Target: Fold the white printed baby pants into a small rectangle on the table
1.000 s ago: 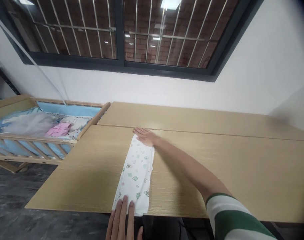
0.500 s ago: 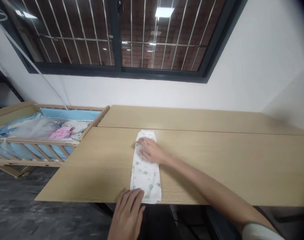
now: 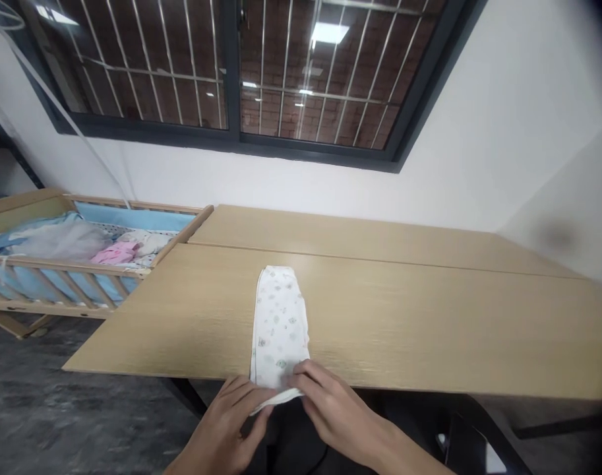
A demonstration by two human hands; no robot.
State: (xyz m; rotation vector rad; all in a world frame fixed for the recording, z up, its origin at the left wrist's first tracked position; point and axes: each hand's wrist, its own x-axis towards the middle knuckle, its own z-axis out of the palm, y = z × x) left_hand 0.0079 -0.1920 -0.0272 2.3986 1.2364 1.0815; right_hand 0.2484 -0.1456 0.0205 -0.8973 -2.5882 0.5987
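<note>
A folded white cloth [image 3: 279, 316] with a small green and grey print lies lengthwise on the wooden table [image 3: 404, 316], its near end at the front edge. My left hand [image 3: 234, 419] grips the near left corner, thumb below and fingers on top. At the near right corner, my right hand [image 3: 330, 402] pinches the cloth with its fingers over the top. Between the two hands the near edge is lifted slightly and hangs just past the table edge. What kind of cloth item it is, I cannot tell.
To the left stands a wooden crib [image 3: 95, 290] with blue lining, holding a pink cloth [image 3: 117, 253] and other bedding. A dark-framed window [image 3: 236, 142] with bars is above the table. Under the table's front edge is a dark chair-like shape [image 3: 463, 429].
My right hand has come back from the cloth's far part to its near right corner. My left hand has closed on the near left corner, and the near edge is now raised.
</note>
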